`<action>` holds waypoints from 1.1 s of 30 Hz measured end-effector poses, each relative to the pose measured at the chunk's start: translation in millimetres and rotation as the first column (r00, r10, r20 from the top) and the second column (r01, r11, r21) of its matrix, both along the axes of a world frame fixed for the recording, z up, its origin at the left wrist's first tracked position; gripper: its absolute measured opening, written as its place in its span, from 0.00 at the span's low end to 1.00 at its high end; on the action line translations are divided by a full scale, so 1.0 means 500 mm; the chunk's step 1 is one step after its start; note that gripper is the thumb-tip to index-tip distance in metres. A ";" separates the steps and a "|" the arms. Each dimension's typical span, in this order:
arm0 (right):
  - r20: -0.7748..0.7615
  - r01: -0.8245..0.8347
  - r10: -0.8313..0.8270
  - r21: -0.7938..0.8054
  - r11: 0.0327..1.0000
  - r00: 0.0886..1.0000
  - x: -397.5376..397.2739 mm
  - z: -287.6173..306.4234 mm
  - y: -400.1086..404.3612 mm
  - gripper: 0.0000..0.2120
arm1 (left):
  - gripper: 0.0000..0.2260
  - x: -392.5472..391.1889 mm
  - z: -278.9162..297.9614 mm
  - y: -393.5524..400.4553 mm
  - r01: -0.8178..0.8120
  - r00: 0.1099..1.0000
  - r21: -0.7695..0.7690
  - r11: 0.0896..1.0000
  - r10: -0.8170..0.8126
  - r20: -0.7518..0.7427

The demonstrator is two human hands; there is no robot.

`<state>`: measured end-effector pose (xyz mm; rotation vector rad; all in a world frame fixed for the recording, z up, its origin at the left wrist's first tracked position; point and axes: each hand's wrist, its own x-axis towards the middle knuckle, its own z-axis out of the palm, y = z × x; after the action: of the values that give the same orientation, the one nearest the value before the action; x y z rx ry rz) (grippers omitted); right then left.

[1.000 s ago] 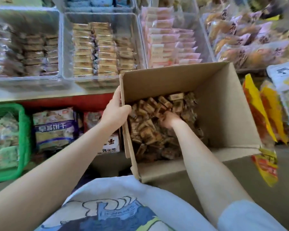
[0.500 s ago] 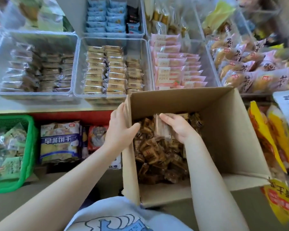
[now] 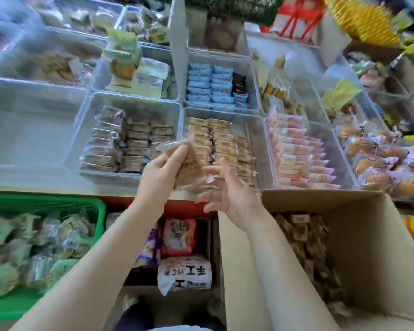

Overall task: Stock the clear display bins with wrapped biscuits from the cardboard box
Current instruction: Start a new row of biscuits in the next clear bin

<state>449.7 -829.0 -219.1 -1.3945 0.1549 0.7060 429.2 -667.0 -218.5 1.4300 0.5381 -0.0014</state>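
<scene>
While held, biscuits (image 3: 188, 163) between hands (image 3: 191, 182)

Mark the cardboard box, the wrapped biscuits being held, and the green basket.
cardboard box (image 3: 378, 247): head view, bare inner right wall.
wrapped biscuits (image 3: 189, 167): head view, middle of the packets gripped by the left hand (image 3: 161, 172).
green basket (image 3: 46, 201): head view, its top rim.

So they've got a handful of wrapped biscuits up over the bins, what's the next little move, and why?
Probably lower the wrapped biscuits into the clear bin of tan packets just beyond them. The left hand holds the bundle right above that bin's front edge, the right hand is open beside it, and the packets there look alike, with bare space along its right side.
</scene>
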 end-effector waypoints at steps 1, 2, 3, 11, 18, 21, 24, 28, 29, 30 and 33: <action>0.035 -0.049 0.049 -0.001 0.999 0.998 0.001 0.002 0.046 0.24 | 0.16 0.007 -0.007 0.041 0.026 0.999 0.050 0.998 -0.024 -0.042; 0.076 -0.083 0.085 -0.029 0.996 0.994 0.003 0.001 0.095 0.20 | 0.17 0.012 -0.013 0.077 0.059 0.996 0.079 0.995 -0.053 -0.073; 0.106 -0.087 0.093 -0.059 0.994 0.990 0.007 0.000 0.144 0.17 | 0.17 0.018 -0.020 0.113 0.101 0.991 0.095 0.990 -0.092 -0.092; 0.295 0.093 0.040 -0.423 0.901 0.955 0.133 -0.095 0.403 0.15 | 0.10 0.113 -0.164 0.446 0.086 0.996 0.625 0.776 -0.060 -0.062; 0.393 0.133 0.155 -0.615 0.778 0.907 0.262 -0.189 0.500 0.16 | 0.23 0.254 -0.263 0.574 0.323 0.893 0.921 0.218 -0.392 -0.221; 0.412 0.172 0.179 -0.683 0.710 0.894 0.310 -0.220 0.508 0.19 | 0.27 0.322 -0.293 0.590 0.369 0.851 0.926 0.079 -0.430 -0.302; 0.438 0.188 0.182 -0.674 0.714 0.880 0.354 -0.237 0.513 0.19 | 0.30 0.388 -0.307 0.610 0.382 0.825 0.923 -0.040 -0.436 -0.360; 0.484 0.218 0.199 -0.673 0.706 0.852 0.406 -0.253 0.520 0.19 | 0.31 0.447 -0.316 0.623 0.382 0.805 0.916 -0.127 -0.440 -0.397; 0.500 0.230 0.201 -0.672 0.704 0.842 0.418 -0.258 0.524 0.19 | 0.30 0.450 -0.318 0.622 0.369 0.812 0.919 -0.142 -0.432 -0.393; 0.512 0.246 0.198 -0.671 0.700 0.836 0.428 -0.261 0.528 0.19 | 0.30 0.451 -0.320 0.620 0.357 0.817 0.922 -0.151 -0.428 -0.387; 0.556 0.283 0.231 -0.685 0.671 0.799 0.456 -0.267 0.551 0.20 | 0.28 0.446 -0.321 0.617 0.350 0.825 0.925 -0.145 -0.420 -0.378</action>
<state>677.7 -553.3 -352.6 -2.3615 -0.0665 0.0880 652.3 -358.5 -378.9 3.0841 -0.1518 -0.0844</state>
